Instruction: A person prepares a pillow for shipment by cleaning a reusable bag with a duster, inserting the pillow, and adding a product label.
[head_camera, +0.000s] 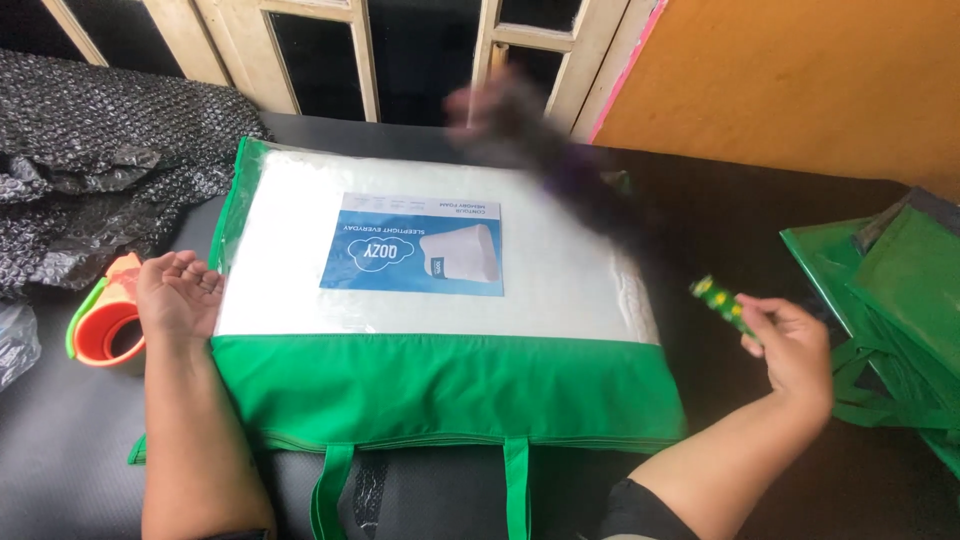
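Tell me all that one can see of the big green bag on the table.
The green bag lies flat on the dark table. Its top is a clear plastic window over a white pillow and a blue card; its lower band and two handles are green cloth. The left hand rests on its left edge.

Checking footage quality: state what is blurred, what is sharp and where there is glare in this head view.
Head view: a dark smear of motion blur crosses the green bag's top right; both hands, left hand and right hand, are fairly sharp; soft glare whitens the clear panel.
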